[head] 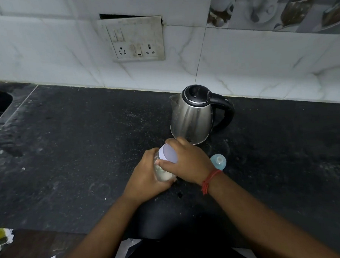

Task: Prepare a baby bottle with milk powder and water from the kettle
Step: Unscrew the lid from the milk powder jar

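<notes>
Left hand point(146, 174) gripping bottle point(163, 175), right fingers point(168, 164) seemingly around cap point(168, 152)

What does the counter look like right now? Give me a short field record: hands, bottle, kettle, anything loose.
left hand: wrapped around the body of the bottle
right hand: gripping the white cap
bottle: clear, tilted, whitish contents at the bottom
white cap: on the bottle's top end
kettle: steel, upright, lid shut, just behind the hands, handle to the right
blue teat piece: loose on the counter, right of the hands
counter: dark stone, dusted with pale specks
</notes>
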